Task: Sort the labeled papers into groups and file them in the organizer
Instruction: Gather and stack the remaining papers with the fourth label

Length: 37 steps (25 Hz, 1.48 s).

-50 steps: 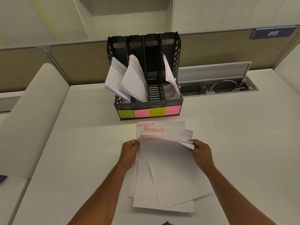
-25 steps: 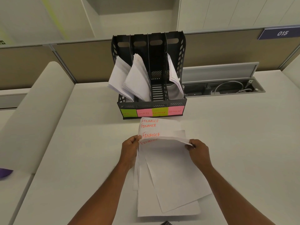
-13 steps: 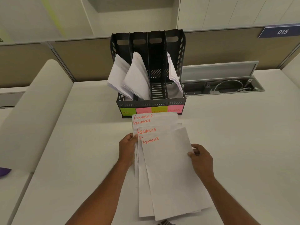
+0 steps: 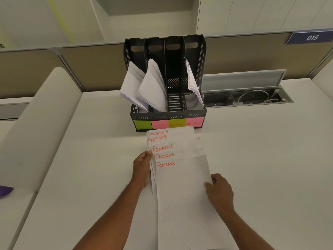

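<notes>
Several white sheets marked FINANCE in red lie fanned in a stack (image 4: 182, 179) on the white desk, right in front of the black four-slot organizer (image 4: 167, 116). My left hand (image 4: 142, 168) holds the stack's left edge near the labels. My right hand (image 4: 219, 190) grips the right edge of the top sheet lower down. The organizer's front carries sticky labels: green HR (image 4: 142, 124), pink (image 4: 159, 124), yellow-green FINANCE (image 4: 177, 123), pink ADMIN (image 4: 195, 122). Papers lean in the first, second and fourth slots; the third slot (image 4: 173, 91) holds none that I can see.
An open cable tray (image 4: 248, 98) with wires sits in the desk right of the organizer. A padded divider (image 4: 36, 112) runs along the left. A purple item (image 4: 5, 190) peeks in at the far left edge. Partition panels stand behind.
The lifted top sheets have been laid flat and the stack squared into a narrow fan. My right hand slid down the right edge toward me.
</notes>
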Available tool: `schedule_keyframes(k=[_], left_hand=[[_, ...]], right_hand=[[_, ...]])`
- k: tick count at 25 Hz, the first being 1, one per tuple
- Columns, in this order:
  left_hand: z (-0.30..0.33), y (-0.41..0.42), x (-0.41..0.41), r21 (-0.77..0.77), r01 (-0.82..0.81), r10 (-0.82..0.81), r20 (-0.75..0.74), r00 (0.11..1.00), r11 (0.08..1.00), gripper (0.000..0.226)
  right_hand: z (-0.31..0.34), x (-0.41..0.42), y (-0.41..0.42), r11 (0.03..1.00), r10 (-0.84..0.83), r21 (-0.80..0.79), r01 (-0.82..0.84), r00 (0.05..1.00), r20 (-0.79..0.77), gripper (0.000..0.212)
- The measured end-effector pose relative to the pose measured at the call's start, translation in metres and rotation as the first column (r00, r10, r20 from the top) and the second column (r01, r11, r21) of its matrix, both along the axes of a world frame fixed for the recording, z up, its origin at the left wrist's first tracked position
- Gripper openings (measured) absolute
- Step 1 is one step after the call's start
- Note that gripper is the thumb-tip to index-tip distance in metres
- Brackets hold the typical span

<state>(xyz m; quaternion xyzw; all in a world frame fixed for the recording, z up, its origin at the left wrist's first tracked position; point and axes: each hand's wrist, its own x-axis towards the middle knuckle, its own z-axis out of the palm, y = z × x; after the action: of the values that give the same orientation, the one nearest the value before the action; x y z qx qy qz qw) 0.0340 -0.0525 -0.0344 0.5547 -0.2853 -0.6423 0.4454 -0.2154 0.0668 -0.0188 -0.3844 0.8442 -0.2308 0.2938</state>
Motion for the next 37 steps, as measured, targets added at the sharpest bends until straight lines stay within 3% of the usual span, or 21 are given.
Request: schedule_keyframes(k=[3,8,11,13,15,16,19,22,24,27,29,32,37], left_hand=[[-0.001,0.015,0.001,0.023,0.153,-0.153,0.023,0.988,0.988,0.026],[-0.014,0.063,-0.017,0.047,0.275,-0.279,0.185,0.942,0.96,0.035],[-0.003,0.07,-0.017,0.072,0.221,-0.227,0.092,0.97,0.973,0.031],[0.015,0.065,-0.013,0.027,0.213,-0.214,0.038,0.976,0.977,0.028],[0.044,0.059,-0.013,-0.073,0.197,-0.194,0.051,0.98,0.978,0.026],[0.062,0.057,-0.016,-0.147,0.187,-0.175,0.091,0.98,0.971,0.025],[0.119,0.052,-0.028,-0.363,0.131,-0.049,0.227,0.973,0.922,0.017],[0.164,0.054,-0.031,-0.572,0.087,0.044,0.211,0.977,0.816,0.022],[0.174,0.056,-0.032,-0.65,0.072,0.069,0.189,0.98,0.757,0.023],[0.152,0.06,-0.033,-0.583,0.051,0.1,0.225,0.969,0.811,0.031],[0.126,0.06,-0.028,-0.513,0.057,0.107,0.285,0.953,0.857,0.04],[0.106,0.061,-0.02,-0.528,0.136,0.12,0.42,0.899,0.838,0.045],[0.092,0.066,-0.02,-0.499,0.111,0.082,0.348,0.934,0.859,0.063]], right_hand=[[-0.005,-0.001,0.003,0.995,0.086,-0.032,-0.09,0.991,-0.107,0.039],[-0.005,-0.008,-0.009,0.983,0.183,0.021,-0.182,0.982,-0.042,0.042],[0.009,-0.02,-0.02,0.988,0.136,-0.108,-0.114,0.966,0.218,0.057],[0.029,-0.03,-0.027,0.976,0.192,-0.195,-0.1,0.819,0.54,0.06],[0.051,-0.031,-0.034,0.957,0.272,-0.266,-0.117,0.678,0.683,0.045],[0.064,-0.026,-0.038,0.943,0.297,-0.315,-0.108,0.7,0.649,0.034],[0.109,-0.003,-0.047,0.838,0.284,-0.544,-0.046,0.888,0.361,0.009],[0.152,0.015,-0.047,0.614,0.343,-0.784,-0.087,0.924,0.166,0.009],[0.162,0.019,-0.045,0.547,0.36,-0.834,-0.076,0.921,0.152,0.008],[0.143,0.02,-0.045,0.578,0.389,-0.815,-0.044,0.892,0.228,0.01],[0.121,0.02,-0.044,0.673,0.362,-0.739,0.0,0.872,0.33,0.014],[0.095,0.019,-0.042,0.772,0.271,-0.626,0.108,0.836,0.478,0.03],[0.083,0.025,-0.037,0.791,0.283,-0.601,0.117,0.801,0.528,0.027]])
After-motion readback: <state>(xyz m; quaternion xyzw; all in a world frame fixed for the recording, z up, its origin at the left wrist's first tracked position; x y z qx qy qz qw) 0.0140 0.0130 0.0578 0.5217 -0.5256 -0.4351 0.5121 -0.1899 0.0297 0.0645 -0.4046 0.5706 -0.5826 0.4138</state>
